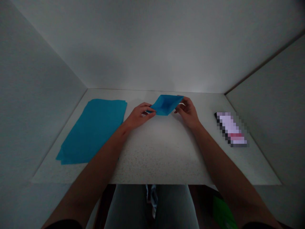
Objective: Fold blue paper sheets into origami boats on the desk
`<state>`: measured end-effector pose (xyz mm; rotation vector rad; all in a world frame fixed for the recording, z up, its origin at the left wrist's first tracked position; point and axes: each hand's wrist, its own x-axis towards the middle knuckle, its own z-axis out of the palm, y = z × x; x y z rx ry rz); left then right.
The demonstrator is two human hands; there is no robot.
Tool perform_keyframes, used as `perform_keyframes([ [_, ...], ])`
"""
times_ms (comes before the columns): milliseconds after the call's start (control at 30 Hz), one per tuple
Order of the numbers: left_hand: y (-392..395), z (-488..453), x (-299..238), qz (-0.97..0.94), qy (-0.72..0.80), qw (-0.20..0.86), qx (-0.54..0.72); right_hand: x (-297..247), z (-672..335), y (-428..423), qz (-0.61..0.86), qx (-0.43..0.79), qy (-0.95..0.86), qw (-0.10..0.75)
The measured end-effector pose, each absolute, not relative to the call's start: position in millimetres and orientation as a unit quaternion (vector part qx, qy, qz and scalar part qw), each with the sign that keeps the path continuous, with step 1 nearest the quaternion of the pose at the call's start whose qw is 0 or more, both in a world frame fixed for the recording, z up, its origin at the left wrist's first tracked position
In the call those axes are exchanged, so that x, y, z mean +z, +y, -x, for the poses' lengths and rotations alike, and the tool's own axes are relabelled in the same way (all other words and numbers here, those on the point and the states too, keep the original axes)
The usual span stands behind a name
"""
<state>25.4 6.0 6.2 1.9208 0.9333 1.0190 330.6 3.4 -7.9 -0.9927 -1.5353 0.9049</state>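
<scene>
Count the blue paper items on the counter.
2: a stack of blue paper sheets on the left, its sheets too aligned to count, and a folded blue paper at the centre, held between the left hand and right hand.

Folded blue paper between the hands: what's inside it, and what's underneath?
The folded blue paper shows only its own blue inner faces. The speckled worktop lies below; the patch beneath the paper is covered.

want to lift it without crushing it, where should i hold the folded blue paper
Probably best by its two pointed ends, coming in from the left and right, as the left hand and right hand do now. The folded blue paper is open and hollow in the middle, so squeezing there would likely flatten it.
</scene>
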Motion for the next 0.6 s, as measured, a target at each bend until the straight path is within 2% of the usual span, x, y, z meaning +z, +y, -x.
perform_keyframes([
  [100, -1, -28, 12, -0.784, 0.35, 0.357, 0.368, -4, -325, -5, 0.397, 0.377, -0.68, 0.487],
  [267, -4, -26, 13, -0.815, 0.356, 0.324, 0.323, 5, -318, -17, 0.404, 0.283, -0.764, 0.416],
  [467, 1, -20, 10, -0.803, 0.375, 0.242, 0.393, 8, -319, -16, 0.357, 0.251, -0.826, 0.357],
  [600, 3, -19, 9, -0.821, 0.361, 0.211, 0.39, 4, -320, -14, 0.345, 0.246, -0.84, 0.339],
])
